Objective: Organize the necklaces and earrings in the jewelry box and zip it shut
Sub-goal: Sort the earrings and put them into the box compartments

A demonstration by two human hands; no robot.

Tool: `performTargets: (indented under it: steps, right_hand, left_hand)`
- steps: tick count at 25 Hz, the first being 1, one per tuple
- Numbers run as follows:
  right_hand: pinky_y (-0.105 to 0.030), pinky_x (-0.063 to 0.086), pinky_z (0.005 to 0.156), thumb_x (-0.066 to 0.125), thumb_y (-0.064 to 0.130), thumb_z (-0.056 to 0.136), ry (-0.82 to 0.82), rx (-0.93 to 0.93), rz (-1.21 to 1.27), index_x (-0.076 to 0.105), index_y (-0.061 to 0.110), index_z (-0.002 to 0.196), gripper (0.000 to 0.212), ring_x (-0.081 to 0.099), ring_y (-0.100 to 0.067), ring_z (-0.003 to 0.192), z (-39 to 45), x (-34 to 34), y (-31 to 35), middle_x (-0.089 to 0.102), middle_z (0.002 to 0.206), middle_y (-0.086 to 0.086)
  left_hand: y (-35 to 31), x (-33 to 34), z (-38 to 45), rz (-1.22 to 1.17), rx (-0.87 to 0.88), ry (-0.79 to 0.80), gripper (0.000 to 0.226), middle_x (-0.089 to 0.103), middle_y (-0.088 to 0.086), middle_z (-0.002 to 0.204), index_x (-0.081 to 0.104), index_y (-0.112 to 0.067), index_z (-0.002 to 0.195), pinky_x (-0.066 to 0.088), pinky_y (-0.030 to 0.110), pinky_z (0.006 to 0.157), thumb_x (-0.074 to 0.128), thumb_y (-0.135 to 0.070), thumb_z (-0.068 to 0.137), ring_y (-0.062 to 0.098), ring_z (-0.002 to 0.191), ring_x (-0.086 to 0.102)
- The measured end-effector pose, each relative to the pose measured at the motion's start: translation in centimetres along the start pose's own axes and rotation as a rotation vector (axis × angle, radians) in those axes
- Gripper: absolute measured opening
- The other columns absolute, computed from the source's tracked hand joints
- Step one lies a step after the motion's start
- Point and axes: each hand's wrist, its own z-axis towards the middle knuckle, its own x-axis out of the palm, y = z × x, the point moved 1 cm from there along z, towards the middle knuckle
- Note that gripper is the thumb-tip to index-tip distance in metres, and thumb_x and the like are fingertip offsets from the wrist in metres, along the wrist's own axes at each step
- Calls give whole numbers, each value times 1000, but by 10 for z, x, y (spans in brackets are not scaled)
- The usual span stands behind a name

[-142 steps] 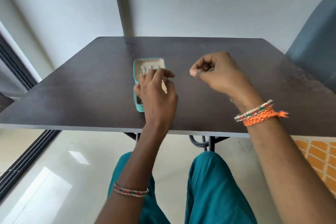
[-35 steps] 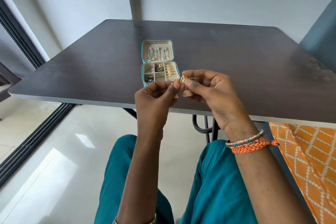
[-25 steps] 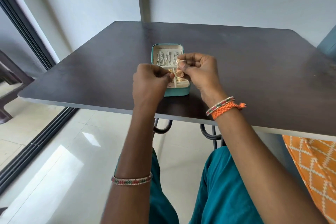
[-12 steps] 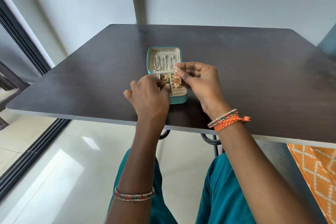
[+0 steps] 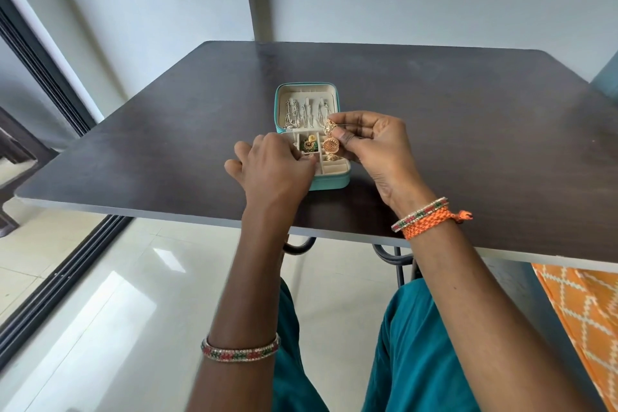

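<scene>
One open jewelry box (image 5: 329,181), right hand (image 5: 374,147) grip pinching one gold earring (image 5: 331,144), left hand (image 5: 272,174) grip curled, contents hidden.

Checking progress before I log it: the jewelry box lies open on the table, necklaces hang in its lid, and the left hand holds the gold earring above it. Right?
Not quite: the head view shows the right hand pinching the gold earring. The left hand rests over the jewelry box, which does lie open, necklaces in its lid.

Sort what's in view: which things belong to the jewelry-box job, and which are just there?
Job: open teal jewelry box, chains hung in its lid, gold earring pinched by right hand, left hand over the compartments.
Bystanders: dark table, orange patterned fabric.
</scene>
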Motion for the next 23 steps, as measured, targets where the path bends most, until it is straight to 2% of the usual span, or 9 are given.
performTargets:
  steps: [5, 11, 14, 17, 21, 23]
  right_hand:
    - [-16, 52, 61, 68, 0, 83, 24, -11, -112, 71, 10, 93, 15, 67, -7, 72, -1, 1, 5, 71, 84, -5]
    - [-26, 57, 64, 74, -1, 76, 131, -51, -361, 72, 19, 77, 20, 69, -14, 69, -4, 7, 13, 72, 75, -8]
    - [-24, 56, 64, 77, 3, 74, 145, -63, -481, 72, 21, 75, 18, 68, -11, 65, -8, 11, 16, 71, 69, -3]
    - [-14, 49, 64, 80, 9, 72, 103, -101, -657, 72, 20, 76, 14, 65, -3, 62, -12, 13, 19, 70, 66, 2]
    - [-19, 52, 68, 81, 12, 72, 121, -48, -635, 71, 20, 73, 12, 66, -4, 64, -10, 13, 17, 70, 67, 4]
    - [-13, 44, 61, 79, 15, 73, 136, -65, -692, 72, 20, 75, 9, 57, 1, 60, -10, 15, 16, 65, 66, 9]
  left_hand:
    - [-5, -1, 0, 84, 3, -53, 27, 49, 4, 109, 63, -19, 102, 15, 34, 79, 66, -39, 83, 24, 112, 34]
    - [12, 6, -9, -53, -49, -171, 19, 46, 2, 106, 62, -21, 107, 13, 31, 78, 57, -31, 92, 23, 112, 31]
    - [17, 12, -17, -132, -74, -224, 20, 49, 4, 115, 60, -21, 111, 14, 30, 81, 49, -30, 96, 22, 115, 31]
    - [18, 16, -20, -155, -82, -270, 22, 50, 4, 119, 58, -20, 115, 13, 26, 82, 47, -24, 96, 21, 117, 31]
    - [20, 19, -21, -140, -56, -304, 22, 52, 1, 120, 58, -20, 114, 12, 24, 81, 46, -23, 95, 19, 117, 32]
    - [21, 20, -22, -128, -44, -317, 23, 53, 0, 120, 57, -20, 115, 12, 24, 81, 46, -23, 95, 19, 116, 33]
